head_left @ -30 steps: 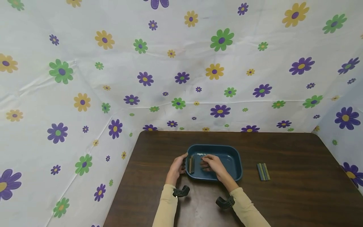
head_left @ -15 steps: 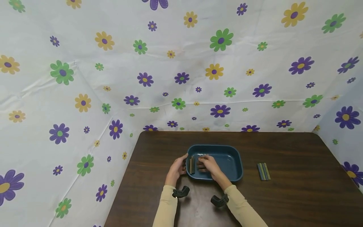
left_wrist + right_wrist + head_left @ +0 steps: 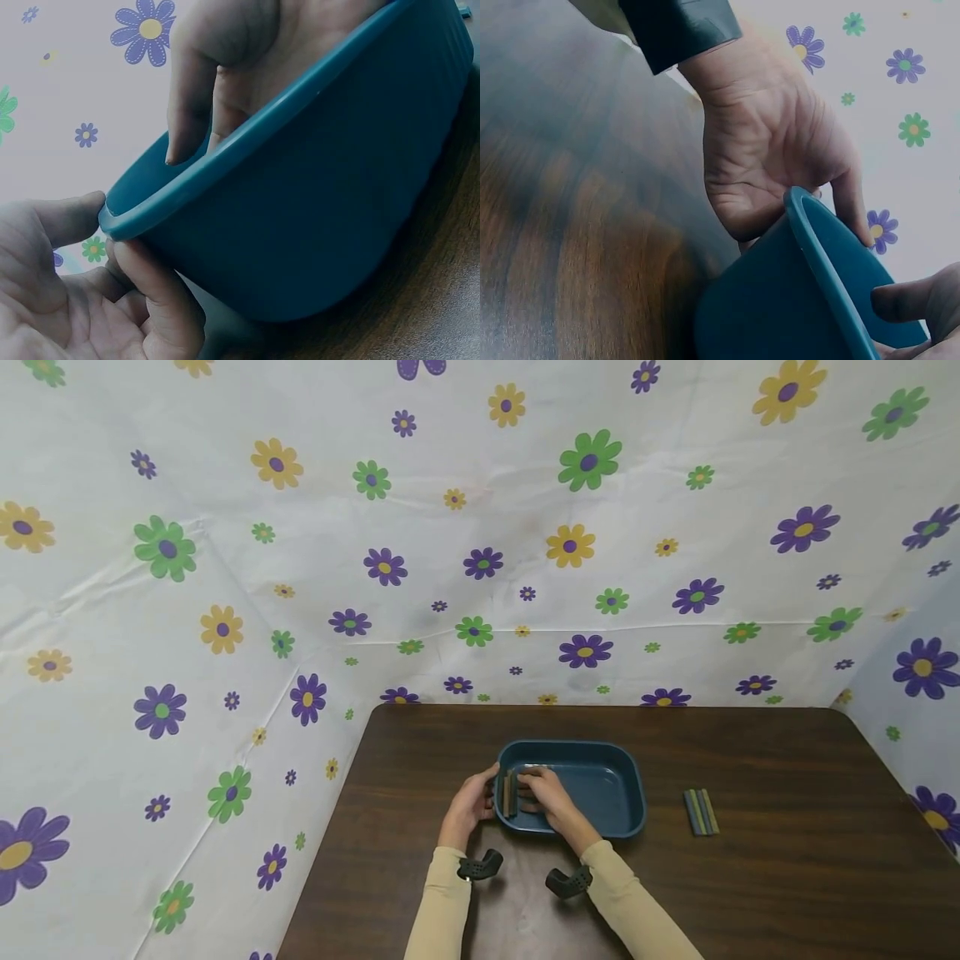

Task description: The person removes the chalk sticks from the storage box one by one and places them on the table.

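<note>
A blue plastic tub (image 3: 600, 837) sits on the table. My left hand (image 3: 469, 803) grips its left end; in the left wrist view, the thumb and curled fingers of my left hand (image 3: 97, 277) pinch the rim. Several slim brown and dark sticks (image 3: 508, 795) stand side by side against the tub's left inner wall. My right hand (image 3: 546, 795) reaches into the tub, fingertips right at the sticks' right side. Its thumb points down in the left wrist view. The tub wall hides the sticks in both wrist views.
Several blue and yellow-green sticks (image 3: 701, 812) lie side by side on the dark wooden table (image 3: 780, 860), right of the tub. A white flower-print cloth (image 3: 450, 527) hangs behind and beside the table. Each wrist wears a black band.
My right hand has moved left inside the tub, from its left-middle part up to the sticks. My left hand keeps its place on the tub's left end.
</note>
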`<state>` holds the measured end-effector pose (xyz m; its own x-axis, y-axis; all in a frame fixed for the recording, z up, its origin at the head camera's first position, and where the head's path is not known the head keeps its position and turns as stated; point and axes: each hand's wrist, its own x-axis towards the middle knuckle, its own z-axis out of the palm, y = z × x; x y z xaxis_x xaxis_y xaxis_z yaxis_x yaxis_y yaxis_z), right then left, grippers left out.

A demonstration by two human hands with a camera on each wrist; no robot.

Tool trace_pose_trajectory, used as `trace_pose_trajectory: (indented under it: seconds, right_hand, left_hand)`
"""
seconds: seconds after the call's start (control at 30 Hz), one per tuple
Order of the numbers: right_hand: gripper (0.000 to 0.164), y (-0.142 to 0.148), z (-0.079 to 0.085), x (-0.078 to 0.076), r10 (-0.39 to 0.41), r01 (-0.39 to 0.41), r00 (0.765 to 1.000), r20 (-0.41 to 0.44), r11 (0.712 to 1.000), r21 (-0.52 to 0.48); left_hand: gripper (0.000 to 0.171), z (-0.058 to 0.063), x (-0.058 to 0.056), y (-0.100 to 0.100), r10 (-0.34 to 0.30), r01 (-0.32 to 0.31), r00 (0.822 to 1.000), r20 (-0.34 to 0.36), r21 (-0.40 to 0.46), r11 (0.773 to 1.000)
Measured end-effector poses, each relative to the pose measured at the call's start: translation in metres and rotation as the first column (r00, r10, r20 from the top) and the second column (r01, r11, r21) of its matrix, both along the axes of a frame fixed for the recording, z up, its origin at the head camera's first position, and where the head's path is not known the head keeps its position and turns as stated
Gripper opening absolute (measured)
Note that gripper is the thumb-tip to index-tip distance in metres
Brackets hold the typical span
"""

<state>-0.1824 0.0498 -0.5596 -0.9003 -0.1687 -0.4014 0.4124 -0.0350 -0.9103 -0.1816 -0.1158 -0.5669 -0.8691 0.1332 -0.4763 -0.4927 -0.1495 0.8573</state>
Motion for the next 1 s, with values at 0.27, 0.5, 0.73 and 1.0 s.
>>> trace_pose_trajectory:
  seconds: [0.27, 0.5, 0.73, 1.0]
  right_hand:
    - [0.042, -0.007, -0.004, -0.001, -0.006, 0.006, 0.999, -0.035, 1.000, -0.001]
    - [0.045, -0.009, -0.005, 0.000, -0.007, 0.012, 0.995, -0.097, 0.999, 0.042]
    - [0.046, -0.011, -0.009, -0.001, 0.025, 0.001, 0.986, -0.164, 0.988, 0.154]
    - [0.043, -0.014, -0.010, -0.004, 0.063, 0.005, 0.974, -0.219, 0.955, 0.297]
  left_hand:
    - [0.035, -0.003, -0.001, -0.001, -0.004, 0.004, 1.000, 0.001, 0.001, 1.000]
    - [0.036, -0.004, -0.001, 0.000, 0.001, -0.001, 1.000, -0.002, 0.010, 1.000]
    - [0.037, -0.003, 0.000, 0.000, 0.003, -0.003, 1.000, 0.001, 0.005, 1.000]
    - [0.040, -0.001, 0.002, -0.001, -0.005, 0.005, 1.000, -0.021, -0.005, 1.000]
